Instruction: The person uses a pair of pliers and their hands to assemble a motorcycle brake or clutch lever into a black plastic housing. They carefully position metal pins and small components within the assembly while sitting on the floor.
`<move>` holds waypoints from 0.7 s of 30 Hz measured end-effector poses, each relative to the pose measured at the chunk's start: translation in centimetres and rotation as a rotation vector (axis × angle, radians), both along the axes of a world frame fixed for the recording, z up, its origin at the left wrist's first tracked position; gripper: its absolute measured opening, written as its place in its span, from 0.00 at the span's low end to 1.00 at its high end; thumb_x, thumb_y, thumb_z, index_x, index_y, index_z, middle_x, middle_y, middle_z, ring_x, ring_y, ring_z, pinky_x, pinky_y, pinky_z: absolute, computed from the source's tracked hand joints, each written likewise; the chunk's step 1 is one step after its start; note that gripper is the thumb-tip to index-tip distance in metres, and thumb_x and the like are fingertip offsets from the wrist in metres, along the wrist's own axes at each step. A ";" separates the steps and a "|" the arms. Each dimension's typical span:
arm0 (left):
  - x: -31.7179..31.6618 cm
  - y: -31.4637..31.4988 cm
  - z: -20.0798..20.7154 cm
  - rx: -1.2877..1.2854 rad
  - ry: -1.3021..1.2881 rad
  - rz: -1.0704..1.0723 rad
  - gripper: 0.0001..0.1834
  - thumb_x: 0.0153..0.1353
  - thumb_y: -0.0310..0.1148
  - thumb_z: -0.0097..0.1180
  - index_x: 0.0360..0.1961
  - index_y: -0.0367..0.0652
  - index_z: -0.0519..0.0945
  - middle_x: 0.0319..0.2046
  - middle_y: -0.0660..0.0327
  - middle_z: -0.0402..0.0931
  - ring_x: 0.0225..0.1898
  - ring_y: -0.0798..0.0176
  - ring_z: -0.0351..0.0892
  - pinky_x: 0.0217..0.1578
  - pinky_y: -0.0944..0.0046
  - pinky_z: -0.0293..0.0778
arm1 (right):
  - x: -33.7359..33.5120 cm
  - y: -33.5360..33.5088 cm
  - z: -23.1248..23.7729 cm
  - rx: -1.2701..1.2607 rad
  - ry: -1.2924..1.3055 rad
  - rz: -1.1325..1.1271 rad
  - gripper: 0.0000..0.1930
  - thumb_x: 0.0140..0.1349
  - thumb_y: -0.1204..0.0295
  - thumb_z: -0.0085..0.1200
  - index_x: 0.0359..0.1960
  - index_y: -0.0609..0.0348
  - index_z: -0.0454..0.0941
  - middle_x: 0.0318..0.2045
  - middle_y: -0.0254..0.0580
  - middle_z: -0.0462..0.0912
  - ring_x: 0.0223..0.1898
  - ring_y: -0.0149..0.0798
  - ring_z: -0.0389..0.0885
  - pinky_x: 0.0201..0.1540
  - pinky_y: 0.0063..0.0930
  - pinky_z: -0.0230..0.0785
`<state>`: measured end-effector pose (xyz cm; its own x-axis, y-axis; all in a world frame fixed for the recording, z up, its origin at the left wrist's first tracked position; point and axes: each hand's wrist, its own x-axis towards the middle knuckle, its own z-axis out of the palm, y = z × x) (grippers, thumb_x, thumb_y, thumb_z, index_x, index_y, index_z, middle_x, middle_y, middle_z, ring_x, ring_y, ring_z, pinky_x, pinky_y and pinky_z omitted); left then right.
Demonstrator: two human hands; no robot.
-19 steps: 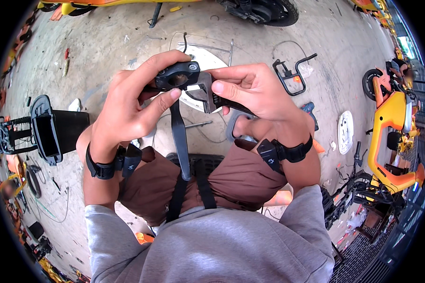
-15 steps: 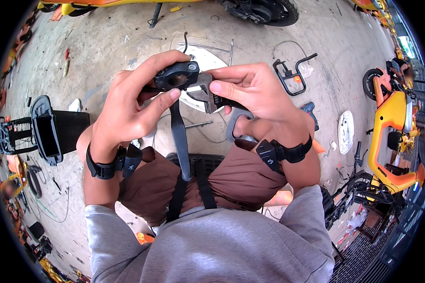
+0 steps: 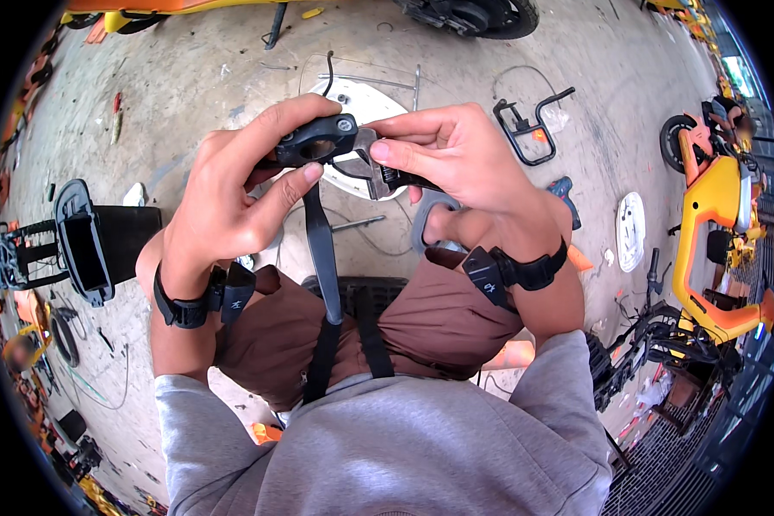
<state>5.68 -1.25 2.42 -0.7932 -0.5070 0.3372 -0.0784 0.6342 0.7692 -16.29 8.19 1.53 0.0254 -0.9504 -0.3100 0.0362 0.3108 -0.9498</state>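
Observation:
My left hand (image 3: 232, 189) is closed round a black brake lever (image 3: 322, 249), gripping it by its clamp body, with fingers over the top and thumb beneath. The clamp shows a round opening, and the long lever blade hangs down toward my lap. My right hand (image 3: 464, 159) grips a dark adjustable wrench (image 3: 377, 179), thumb and fingers pressing near its head. The jaws sit right beside the clamp's right end; whether they bite on a bolt I cannot tell. Part of the wrench handle is hidden under my right palm.
Beyond my hands a white panel (image 3: 378, 101) lies on the floor with thin metal rods. A black tubular frame (image 3: 525, 142) is at the upper right, a blue tool (image 3: 562, 202) by my right knee. A yellow scooter body (image 3: 697, 249) stands right; a black box-shaped part (image 3: 125, 245) lies left.
Both hands, with the brake lever and the wrench, have shifted slightly. The wrench head has turned a little against the clamp's end. The grips look the same.

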 end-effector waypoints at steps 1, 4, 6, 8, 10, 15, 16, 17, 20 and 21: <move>0.1 0.1 0.2 0.003 -0.037 0.014 0.23 0.54 0.21 0.58 0.54 0.36 0.76 0.33 0.53 0.81 0.26 0.61 0.80 0.30 0.68 0.73 | -0.1 -0.1 -0.1 0.016 -0.037 0.019 0.17 0.63 0.70 0.62 0.49 0.71 0.80 0.31 0.42 0.85 0.24 0.25 0.80 0.20 0.16 0.69; 0.2 0.5 0.7 -0.020 -0.115 0.021 0.22 0.56 0.23 0.59 0.54 0.34 0.76 0.36 0.51 0.81 0.32 0.62 0.81 0.38 0.68 0.76 | -0.4 -0.3 -0.7 0.037 -0.106 0.041 0.17 0.63 0.70 0.61 0.49 0.70 0.80 0.31 0.43 0.86 0.25 0.27 0.82 0.20 0.16 0.69; 0.2 0.5 0.7 -0.081 -0.132 0.013 0.22 0.56 0.23 0.59 0.54 0.34 0.76 0.38 0.50 0.81 0.33 0.60 0.83 0.39 0.67 0.77 | -0.4 -0.3 -1.2 0.007 -0.107 0.040 0.17 0.63 0.70 0.61 0.49 0.70 0.80 0.32 0.43 0.86 0.25 0.28 0.83 0.20 0.16 0.70; 0.4 0.3 0.6 -0.027 -0.144 0.010 0.23 0.56 0.22 0.59 0.54 0.34 0.75 0.39 0.50 0.81 0.35 0.62 0.83 0.39 0.68 0.77 | -0.4 -0.1 -1.5 -0.054 -0.100 0.022 0.17 0.63 0.71 0.61 0.49 0.70 0.80 0.32 0.44 0.86 0.26 0.28 0.83 0.21 0.16 0.71; 0.4 0.3 0.3 0.028 -0.114 0.017 0.23 0.56 0.21 0.59 0.55 0.34 0.75 0.39 0.51 0.81 0.36 0.64 0.83 0.38 0.69 0.77 | -0.3 -0.1 -1.6 -0.100 -0.086 0.011 0.17 0.63 0.71 0.62 0.49 0.70 0.80 0.33 0.44 0.86 0.27 0.27 0.83 0.22 0.16 0.71; 0.2 0.1 -0.3 0.057 -0.012 0.055 0.22 0.57 0.21 0.58 0.55 0.35 0.74 0.35 0.52 0.82 0.30 0.65 0.82 0.31 0.70 0.75 | 0.1 0.0 -1.7 -0.155 -0.023 -0.035 0.17 0.62 0.73 0.63 0.50 0.68 0.80 0.36 0.44 0.86 0.30 0.25 0.83 0.25 0.17 0.73; 0.2 0.1 -0.4 0.089 -0.004 0.063 0.22 0.57 0.22 0.58 0.55 0.36 0.74 0.34 0.53 0.82 0.30 0.67 0.81 0.31 0.71 0.74 | 0.3 0.1 -1.7 -0.173 -0.015 -0.049 0.17 0.61 0.73 0.63 0.50 0.68 0.80 0.36 0.44 0.86 0.31 0.25 0.83 0.25 0.17 0.73; 0.3 0.0 -0.5 0.117 0.005 0.070 0.23 0.57 0.22 0.58 0.55 0.36 0.74 0.33 0.54 0.81 0.30 0.69 0.79 0.31 0.72 0.74 | 0.5 0.2 -1.7 -0.195 -0.006 -0.064 0.17 0.61 0.72 0.63 0.50 0.67 0.80 0.36 0.43 0.86 0.31 0.25 0.83 0.26 0.17 0.73; 0.3 0.0 -0.4 0.226 0.000 0.099 0.23 0.58 0.22 0.59 0.56 0.36 0.74 0.32 0.57 0.81 0.30 0.73 0.77 0.31 0.74 0.72 | 1.0 0.4 -2.3 -0.286 0.034 -0.108 0.17 0.61 0.72 0.63 0.50 0.66 0.81 0.36 0.41 0.86 0.31 0.23 0.82 0.26 0.16 0.72; 0.3 0.0 -0.4 0.267 -0.006 0.109 0.23 0.58 0.22 0.59 0.56 0.37 0.74 0.32 0.58 0.81 0.30 0.74 0.76 0.31 0.74 0.72 | 1.1 0.4 -2.4 -0.320 0.050 -0.122 0.17 0.61 0.72 0.63 0.51 0.66 0.81 0.36 0.40 0.86 0.30 0.23 0.81 0.26 0.16 0.71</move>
